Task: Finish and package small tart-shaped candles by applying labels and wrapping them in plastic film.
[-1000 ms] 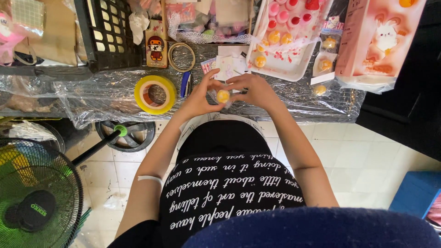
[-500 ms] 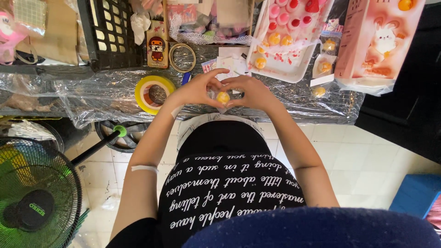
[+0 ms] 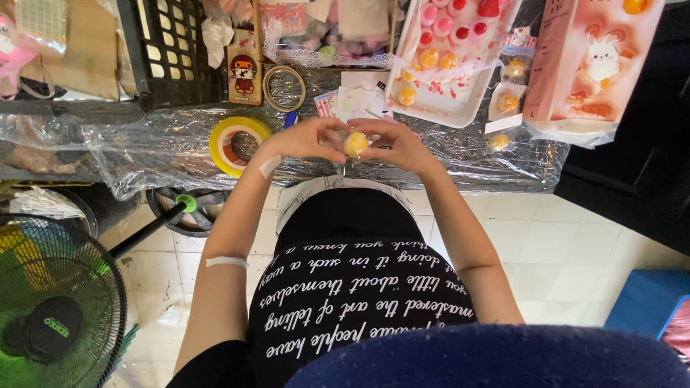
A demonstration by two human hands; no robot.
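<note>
My left hand and my right hand meet above the front edge of the plastic-covered table. Together they pinch a small clear bag with a yellow ball inside it. The fingertips of both hands close around the bag from either side. A yellow roll of tape lies just left of my left wrist.
A white tray with several yellow and pink balls sits behind my right hand, with bagged yellow balls beside it. A pink box stands at the right, a black crate at the left. A green fan stands on the floor.
Both hands have turned the bagged yellow ball and lifted it slightly toward the table. My left wrist rotated, showing a plaster on it.
</note>
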